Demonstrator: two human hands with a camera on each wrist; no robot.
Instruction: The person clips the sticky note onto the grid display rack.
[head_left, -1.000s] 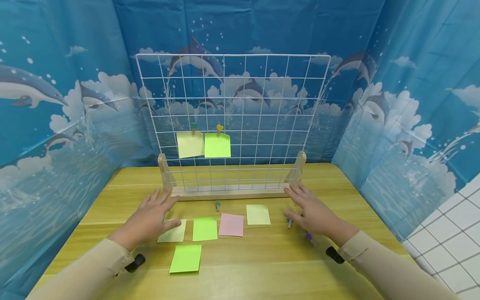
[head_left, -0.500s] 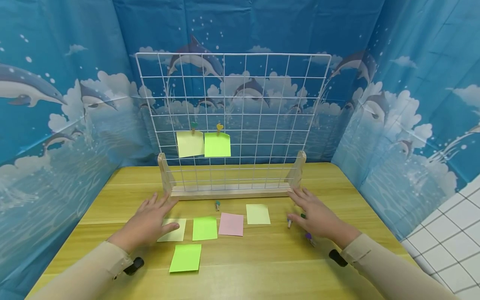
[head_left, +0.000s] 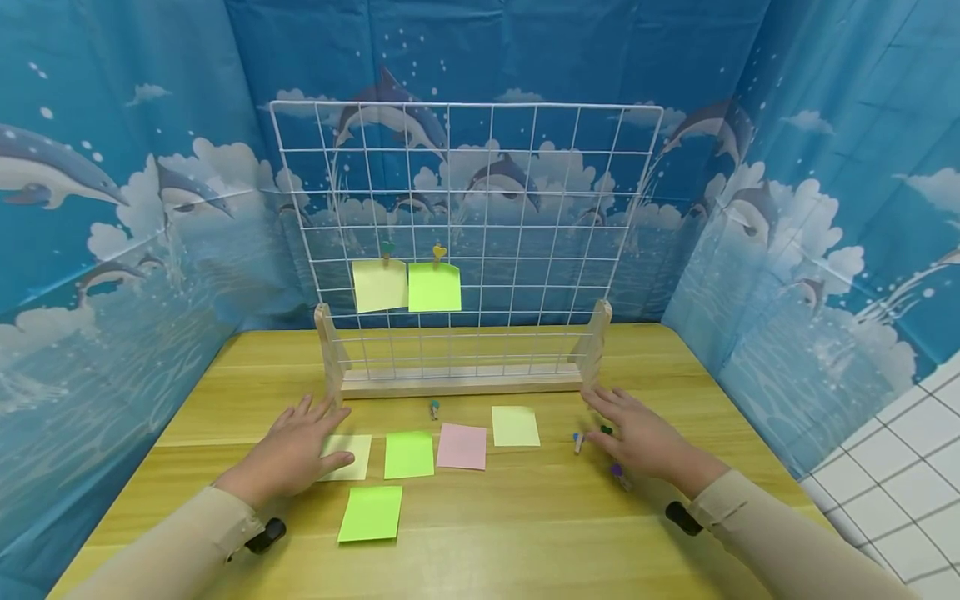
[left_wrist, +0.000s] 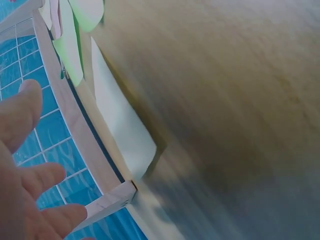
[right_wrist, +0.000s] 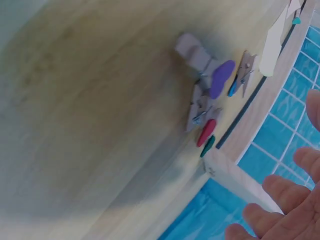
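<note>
The left hand (head_left: 288, 457) is holding its fingers spread, gripping nothing; a pale yellow note (head_left: 360, 450) is lying at six o'clock from the forefinger tip, partly hidden by the thumb. The right hand (head_left: 648, 437) is likewise holding its fingers apart and ungripping; on the tabletop (head_left: 517, 533), from its thumb tip, a blue clip (head_left: 578, 445) is lying at nine o'clock and a purple clip (head_left: 618, 475) at five. Between both hands, a pink note (head_left: 461, 447) is resting.
</note>
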